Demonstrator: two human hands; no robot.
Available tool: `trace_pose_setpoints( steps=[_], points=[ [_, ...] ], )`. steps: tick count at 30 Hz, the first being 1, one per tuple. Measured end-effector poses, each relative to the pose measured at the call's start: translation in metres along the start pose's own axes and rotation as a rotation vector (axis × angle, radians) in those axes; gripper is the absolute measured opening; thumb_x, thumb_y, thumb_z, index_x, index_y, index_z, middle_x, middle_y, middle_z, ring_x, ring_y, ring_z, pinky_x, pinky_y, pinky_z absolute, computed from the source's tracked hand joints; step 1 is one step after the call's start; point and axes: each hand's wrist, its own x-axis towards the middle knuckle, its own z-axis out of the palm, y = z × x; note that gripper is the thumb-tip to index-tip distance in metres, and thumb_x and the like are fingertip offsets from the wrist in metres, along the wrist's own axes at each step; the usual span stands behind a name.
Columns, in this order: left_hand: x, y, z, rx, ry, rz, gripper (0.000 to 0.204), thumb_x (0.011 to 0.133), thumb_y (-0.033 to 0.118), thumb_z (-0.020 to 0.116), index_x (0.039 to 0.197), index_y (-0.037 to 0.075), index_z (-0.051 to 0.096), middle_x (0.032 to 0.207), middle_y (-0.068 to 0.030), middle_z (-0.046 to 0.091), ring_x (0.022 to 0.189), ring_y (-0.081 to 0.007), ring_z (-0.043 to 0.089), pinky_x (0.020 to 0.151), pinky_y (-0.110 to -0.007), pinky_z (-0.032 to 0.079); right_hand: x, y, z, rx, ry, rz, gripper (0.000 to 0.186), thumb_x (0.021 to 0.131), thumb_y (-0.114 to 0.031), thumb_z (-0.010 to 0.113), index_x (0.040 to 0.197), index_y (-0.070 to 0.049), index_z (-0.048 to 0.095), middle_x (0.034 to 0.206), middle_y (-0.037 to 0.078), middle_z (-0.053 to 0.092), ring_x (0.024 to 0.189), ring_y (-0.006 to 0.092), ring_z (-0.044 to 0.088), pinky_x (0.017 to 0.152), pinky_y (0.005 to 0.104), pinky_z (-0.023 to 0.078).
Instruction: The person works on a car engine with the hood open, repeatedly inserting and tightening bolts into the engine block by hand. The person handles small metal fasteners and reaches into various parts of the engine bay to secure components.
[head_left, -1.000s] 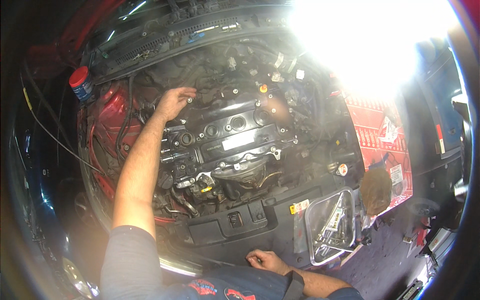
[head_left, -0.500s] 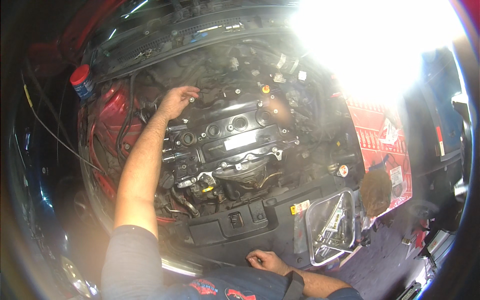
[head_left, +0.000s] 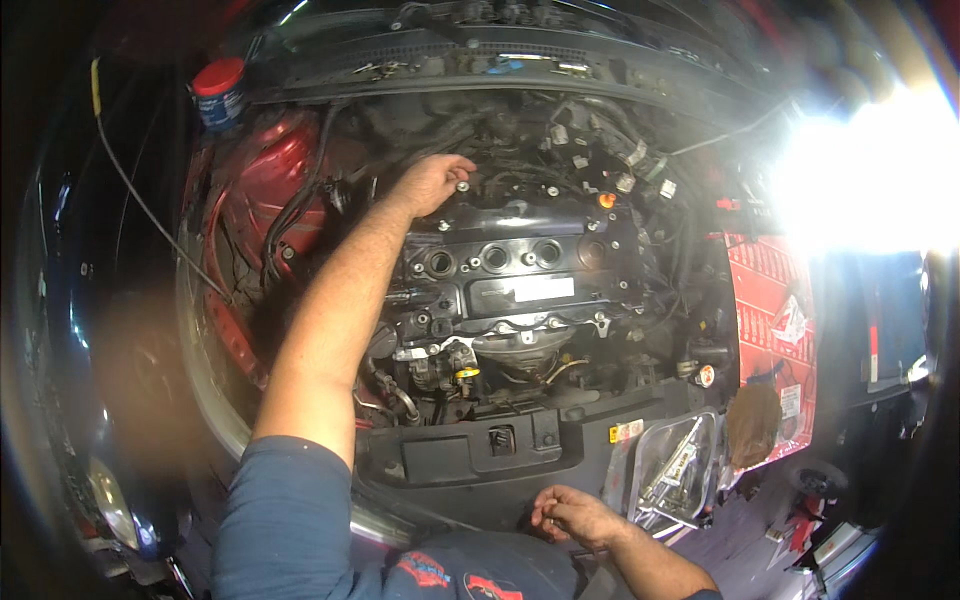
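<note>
My left hand [head_left: 432, 186] reaches over the rear left corner of the black engine valve cover [head_left: 515, 222]. Its fingers stretch to the right, just above a small bolt [head_left: 462, 187] standing in the cover; their tips are partly hidden, and no grip on the bolt shows. Low in the view, close to my body, my right hand [head_left: 578, 517] is held over the front panel [head_left: 475, 460] with curled fingers. Whatever lies inside those fingers, if anything, is hidden. More bolts stand around the cover's edge, including one at the rear [head_left: 553, 190].
A metal tray [head_left: 712, 440] of tools sits at the front right. Beside it lie a brown glove-like item [head_left: 752, 425] and a red sheet [head_left: 770, 350]. A blue tub with a red lid [head_left: 219, 95] stands at the far left. A bright lamp [head_left: 870, 180] glares at right.
The view has shifted, so the engine sits further right in it. My left hand stays by the same corner bolt. My right hand has lifted slightly away from my body, fingers still curled.
</note>
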Motion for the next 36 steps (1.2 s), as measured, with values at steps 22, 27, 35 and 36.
trace_pose_setpoints(
  steps=[22,27,35,36],
  points=[
    [-0.024,0.036,0.002,0.039,0.41,0.233,0.034,0.078,-0.009,0.048,0.104,0.003,0.066,0.104,-0.0155,0.069,0.099,-0.0259,0.066,0.089,-0.037,0.051,0.004,-0.035,0.042,-0.356,0.321,-0.255,0.028,0.1,-0.026,0.056,0.108,0.0,0.061,0.079,-0.001,0.058,0.069,0.0065,0.051,0.061,0.0216,0.043],
    [-0.186,0.132,0.089,-0.931,0.2,-0.192,0.017,0.098,0.013,0.052,0.111,0.009,0.061,0.1,-0.0026,0.065,0.084,-0.0119,0.062,0.075,-0.028,0.052,-0.006,-0.06,0.075,-0.742,0.631,-0.951,0.019,0.097,-0.014,0.057,0.107,0.001,0.062,0.085,0.008,0.061,0.078,0.0148,0.06,0.07,0.0278,0.049],
    [-0.35,0.176,0.157,-1.939,-0.391,-1.166,0.058,0.101,0.051,0.033,0.118,0.002,0.06,0.117,-0.0141,0.062,0.115,-0.0272,0.057,0.101,-0.044,0.044,-0.013,-0.046,0.105,-1.101,0.444,-1.182,0.017,0.086,-0.005,0.065,0.103,-0.001,0.064,0.099,0.015,0.066,0.091,0.0323,0.065,0.083,0.0388,0.051],
    [-0.352,0.174,0.16,-1.855,-0.326,-1.254,0.053,0.101,0.049,0.037,0.114,0.003,0.06,0.112,-0.0123,0.063,0.11,-0.0264,0.059,0.096,-0.043,0.047,-0.014,-0.047,0.105,-0.978,0.45,-1.129,0.017,0.086,-0.01,0.067,0.101,-0.002,0.064,0.101,0.014,0.067,0.097,0.0309,0.065,0.087,0.0394,0.05]
  ],
)
